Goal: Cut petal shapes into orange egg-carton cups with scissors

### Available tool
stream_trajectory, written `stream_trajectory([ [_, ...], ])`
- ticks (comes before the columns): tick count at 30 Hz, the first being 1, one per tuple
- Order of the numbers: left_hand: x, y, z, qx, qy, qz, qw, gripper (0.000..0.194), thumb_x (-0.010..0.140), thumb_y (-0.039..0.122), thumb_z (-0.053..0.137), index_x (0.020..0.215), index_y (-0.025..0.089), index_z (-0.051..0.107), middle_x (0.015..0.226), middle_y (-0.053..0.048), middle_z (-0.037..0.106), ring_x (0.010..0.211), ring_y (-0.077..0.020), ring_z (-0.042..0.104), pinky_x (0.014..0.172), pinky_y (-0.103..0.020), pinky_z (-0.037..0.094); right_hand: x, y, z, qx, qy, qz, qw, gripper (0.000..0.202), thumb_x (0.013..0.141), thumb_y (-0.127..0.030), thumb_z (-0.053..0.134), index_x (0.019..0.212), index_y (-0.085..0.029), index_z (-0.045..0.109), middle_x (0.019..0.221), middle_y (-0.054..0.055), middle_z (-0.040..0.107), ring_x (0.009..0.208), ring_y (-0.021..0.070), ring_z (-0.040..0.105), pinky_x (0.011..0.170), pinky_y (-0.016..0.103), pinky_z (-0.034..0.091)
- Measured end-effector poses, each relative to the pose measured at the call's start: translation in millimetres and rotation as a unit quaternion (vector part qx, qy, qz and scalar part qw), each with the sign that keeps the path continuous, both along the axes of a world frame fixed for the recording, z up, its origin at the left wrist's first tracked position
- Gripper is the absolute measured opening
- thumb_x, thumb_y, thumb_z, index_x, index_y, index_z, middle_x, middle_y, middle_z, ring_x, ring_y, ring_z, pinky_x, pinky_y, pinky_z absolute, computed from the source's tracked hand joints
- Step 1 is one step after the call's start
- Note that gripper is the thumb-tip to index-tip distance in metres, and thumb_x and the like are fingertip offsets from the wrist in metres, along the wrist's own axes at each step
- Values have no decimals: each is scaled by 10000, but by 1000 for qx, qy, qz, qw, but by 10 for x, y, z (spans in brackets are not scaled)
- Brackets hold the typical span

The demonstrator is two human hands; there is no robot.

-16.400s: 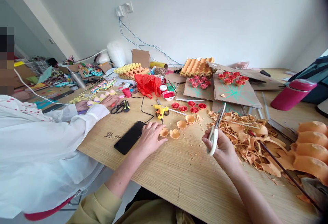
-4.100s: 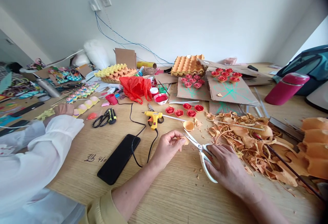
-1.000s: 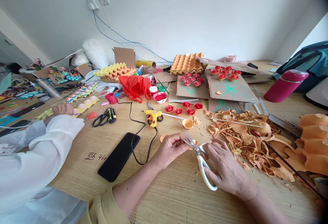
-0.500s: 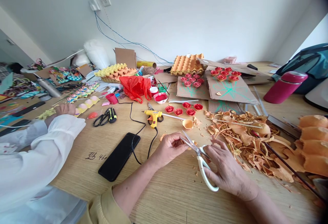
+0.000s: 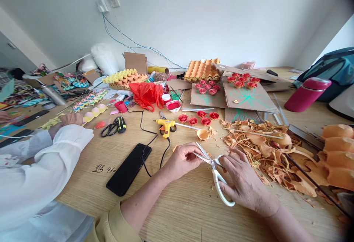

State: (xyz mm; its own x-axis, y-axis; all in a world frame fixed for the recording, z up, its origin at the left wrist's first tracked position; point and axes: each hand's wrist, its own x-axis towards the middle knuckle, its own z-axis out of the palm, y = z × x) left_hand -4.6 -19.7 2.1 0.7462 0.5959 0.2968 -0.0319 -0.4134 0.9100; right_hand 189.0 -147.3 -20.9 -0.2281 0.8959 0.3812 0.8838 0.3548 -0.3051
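White-handled scissors (image 5: 223, 188) are in my right hand (image 5: 245, 177), with fingers and thumb through the loops. Their blades are parted and reach toward the fingertips of my left hand (image 5: 184, 161). That hand pinches a small orange egg-carton piece, mostly hidden behind fingers and blades. Just beyond lies an orange egg-carton cup (image 5: 202, 134). Farther back sit several red paper-pulp roses (image 5: 205, 120). A yellow glue gun (image 5: 166, 127) rests left of the cup, its black cord running past a black phone (image 5: 128, 169).
Orange carton scraps (image 5: 257, 149) are heaped at right, beside carton cups (image 5: 339, 153) and a magenta bottle (image 5: 308, 94). Cardboard sheets (image 5: 249, 96) with roses lie behind. A red bag (image 5: 146, 94) and paint dish (image 5: 173, 105) stand mid-table. Another person's white sleeve (image 5: 63, 153) reaches in at left.
The scissor blades have tilted slightly and shifted a little left toward my left fingertips. Less of the orange piece shows now. The other person's arm has moved slightly.
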Motion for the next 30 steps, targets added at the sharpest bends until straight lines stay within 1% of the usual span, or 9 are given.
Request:
stream_trajectory([
  [7, -28, 20, 12, -20, 34, 4, 999, 99, 839, 229, 683, 856, 155, 747, 919, -72, 731, 769, -143, 638, 697, -250, 488, -15, -4, 34, 4, -2, 5, 1000, 220, 913, -393, 587, 873, -230, 445, 779, -5, 579, 706, 200, 558, 1005, 519, 310],
  [12, -33, 39, -13, -19, 74, 23, 997, 116, 825, 247, 701, 878, 152, 743, 796, -17, 668, 669, -105, 536, 608, -228, 400, -2, 0, 34, -13, -2, 5, 1000, 159, 951, -337, 544, 868, -230, 459, 738, -11, 600, 675, 192, 576, 998, 497, 310],
  [13, -29, 43, -29, -29, 79, 29, 996, 121, 820, 254, 706, 873, 150, 737, 769, -5, 651, 657, -100, 518, 600, -226, 385, 1, 2, 24, -15, -3, 3, 1000, 142, 960, -325, 533, 880, -227, 469, 732, -12, 606, 669, 190, 584, 1000, 493, 309],
  [15, -15, 52, -64, -76, 79, 35, 993, 142, 809, 277, 718, 857, 143, 718, 740, 8, 637, 644, -93, 510, 598, -223, 379, 5, 9, -5, -19, -5, -4, 1000, 123, 973, -309, 517, 894, -222, 481, 721, -16, 612, 661, 186, 596, 998, 486, 311],
  [17, 1, 60, -90, -142, 67, 25, 987, 178, 789, 300, 736, 861, 142, 696, 758, 7, 655, 655, -92, 536, 622, -222, 399, 9, 20, -40, -22, -9, -14, 1000, 134, 986, -300, 503, 882, -218, 483, 714, -20, 610, 656, 180, 598, 983, 473, 324],
  [19, 12, 62, -96, -189, 54, 12, 980, 211, 776, 321, 744, 870, 144, 676, 796, 0, 672, 679, -93, 560, 649, -225, 415, 13, 34, -71, -21, -8, -24, 999, 167, 994, -299, 491, 849, -217, 478, 698, -28, 590, 637, 168, 580, 964, 457, 343],
  [22, 15, 55, -80, -212, 46, 2, 976, 236, 787, 363, 725, 838, 149, 640, 751, 15, 634, 641, -83, 523, 629, -228, 395, 24, 48, -92, -14, 11, -38, 999, 184, 991, -292, 491, 824, -218, 474, 691, -33, 563, 616, 155, 540, 937, 437, 375],
  [26, 7, 43, -74, -232, 38, -11, 972, 279, 788, 410, 718, 803, 159, 597, 613, 62, 519, 571, -75, 442, 607, -238, 350, 45, 51, -89, -7, 65, -71, 995, 212, 977, -303, 510, 784, -227, 469, 702, -3, 574, 692, 188, 531, 823, 384, 434],
  [30, 3, 35, -69, -236, 43, -28, 970, 307, 781, 445, 716, 813, 163, 602, 658, 49, 528, 597, -83, 439, 613, -241, 334, 46, 47, -76, -4, 137, -87, 987, 209, 960, -338, 539, 786, -225, 515, 700, 7, 573, 702, 189, 524, 716, 336, 454],
])
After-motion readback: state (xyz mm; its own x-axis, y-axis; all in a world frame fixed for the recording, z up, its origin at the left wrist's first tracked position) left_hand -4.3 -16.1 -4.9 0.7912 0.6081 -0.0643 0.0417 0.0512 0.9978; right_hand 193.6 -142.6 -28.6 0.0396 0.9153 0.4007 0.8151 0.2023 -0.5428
